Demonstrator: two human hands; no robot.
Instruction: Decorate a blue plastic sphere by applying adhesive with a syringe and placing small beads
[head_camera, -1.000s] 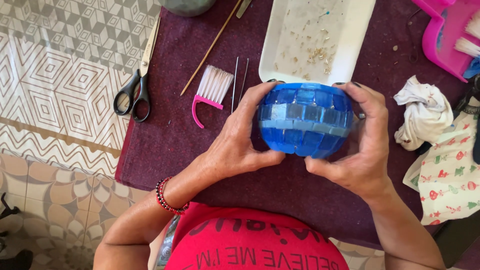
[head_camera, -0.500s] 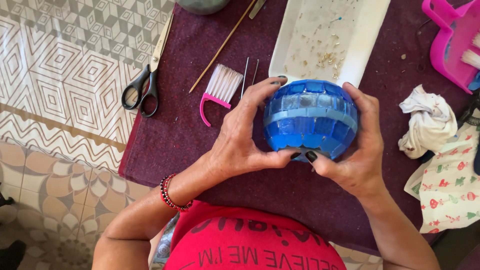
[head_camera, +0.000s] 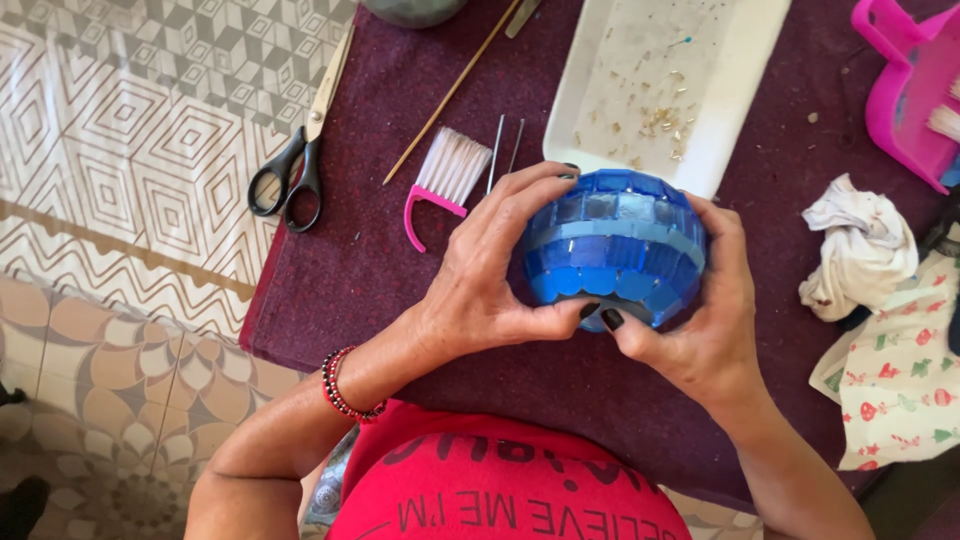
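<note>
A round blue globe covered in small mosaic tiles sits between both my hands over the dark purple cloth. My left hand wraps its left side, fingers curled over the top and thumb under the bottom. My right hand cups the right side, its thumb meeting the left thumb at the lower edge. The underside of the globe is hidden.
A white tray with small crumbs lies just behind the globe. A pink-handled white brush, two thin metal picks, a wooden stick and black scissors lie at left. A crumpled white rag, patterned cloth and pink dustpan sit right.
The globe has turned a little in my hands, and my thumbs have shifted along its lower edge. The view has drifted slightly.
</note>
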